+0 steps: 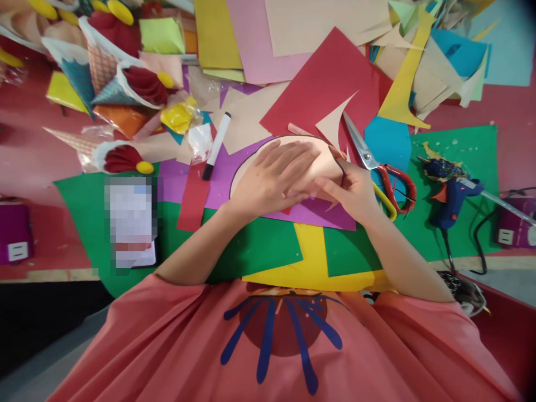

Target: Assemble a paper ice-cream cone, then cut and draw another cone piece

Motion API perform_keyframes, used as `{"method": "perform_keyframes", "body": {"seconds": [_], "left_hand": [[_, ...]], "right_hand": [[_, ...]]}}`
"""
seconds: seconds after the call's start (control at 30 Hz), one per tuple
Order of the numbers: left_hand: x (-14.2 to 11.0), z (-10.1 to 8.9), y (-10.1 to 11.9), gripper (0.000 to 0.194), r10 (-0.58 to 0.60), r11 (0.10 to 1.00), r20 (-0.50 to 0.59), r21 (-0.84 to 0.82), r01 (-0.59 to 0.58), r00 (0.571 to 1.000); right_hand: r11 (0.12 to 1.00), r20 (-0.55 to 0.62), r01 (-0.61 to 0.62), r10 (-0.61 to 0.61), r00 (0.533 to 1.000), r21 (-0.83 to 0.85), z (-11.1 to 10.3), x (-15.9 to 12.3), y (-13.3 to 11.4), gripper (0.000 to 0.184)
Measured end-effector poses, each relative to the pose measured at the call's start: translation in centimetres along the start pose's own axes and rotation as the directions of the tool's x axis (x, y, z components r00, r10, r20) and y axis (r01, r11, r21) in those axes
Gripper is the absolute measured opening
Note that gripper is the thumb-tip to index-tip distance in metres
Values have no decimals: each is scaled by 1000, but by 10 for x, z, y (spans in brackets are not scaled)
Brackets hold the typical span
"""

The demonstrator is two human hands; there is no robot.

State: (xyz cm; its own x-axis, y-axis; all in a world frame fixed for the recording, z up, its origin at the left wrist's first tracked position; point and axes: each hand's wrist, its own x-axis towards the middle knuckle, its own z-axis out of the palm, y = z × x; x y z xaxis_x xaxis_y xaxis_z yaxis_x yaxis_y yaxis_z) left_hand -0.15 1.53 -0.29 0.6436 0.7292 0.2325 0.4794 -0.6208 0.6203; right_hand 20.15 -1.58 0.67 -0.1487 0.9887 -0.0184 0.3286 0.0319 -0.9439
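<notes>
A pale peach paper cutout (325,159) with a dark outlined, rounded edge lies over purple paper in front of me. My left hand (268,181) rests flat across it, fingers stretched out. At its right end, my right hand (355,192) pinches the paper between thumb and fingers, and the paper bends upward there. Some of the right fingers are hidden beneath it. Just beyond the right hand lie scissors (371,159) with red and yellow handles, blades apart. A pointed peach scrap (335,120) lies beside the blades.
A white marker (218,142) and a phone (132,223) lie left. A blue glue gun (450,204) with a cord sits right on green paper (473,151). Paper cones (109,78) stand in the back left; a red sheet (322,78) and scraps cover the back.
</notes>
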Motion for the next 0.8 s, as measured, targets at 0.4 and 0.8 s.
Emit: {"method": "perform_keyframes", "body": {"seconds": [0.4, 0.8], "left_hand": [[-1, -15, -8, 55, -455, 544, 67, -768, 337, 888], [-2, -14, -12, 50, -348, 634, -36, -745, 206, 937]], "right_hand": [[940, -239, -95, 180, 954, 328, -15, 9, 2, 24], [889, -284, -140, 283, 916, 436, -23, 14, -5, 36]]}}
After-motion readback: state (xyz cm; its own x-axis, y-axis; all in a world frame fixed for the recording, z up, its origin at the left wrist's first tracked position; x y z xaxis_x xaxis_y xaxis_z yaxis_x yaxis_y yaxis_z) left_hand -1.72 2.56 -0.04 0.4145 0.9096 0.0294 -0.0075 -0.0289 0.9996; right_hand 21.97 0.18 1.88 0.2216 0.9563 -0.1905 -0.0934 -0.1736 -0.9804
